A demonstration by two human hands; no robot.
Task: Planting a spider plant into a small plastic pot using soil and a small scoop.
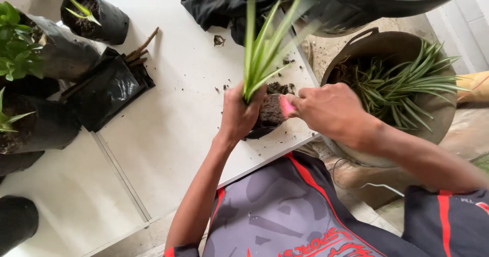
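My left hand [239, 113] grips a young plant [265, 43] at the base of its long green leaves, holding it upright over the white table [168, 119]. The plant's dark soil root ball [271, 109] sticks out to the right of that hand. My right hand [328, 109] is closed around a pink-handled tool [288, 105] whose end presses against the root ball. A scrap of black plastic bag [257, 132] hangs under the root ball.
Several black nursery bags with small plants [94, 20] stand at the table's left, with an empty crumpled black bag [109, 89] beside them. A tub of green plants [402, 84] sits at right. Black cloth [219, 2] lies at the far edge. Loose soil crumbs [280, 88] dot the table.
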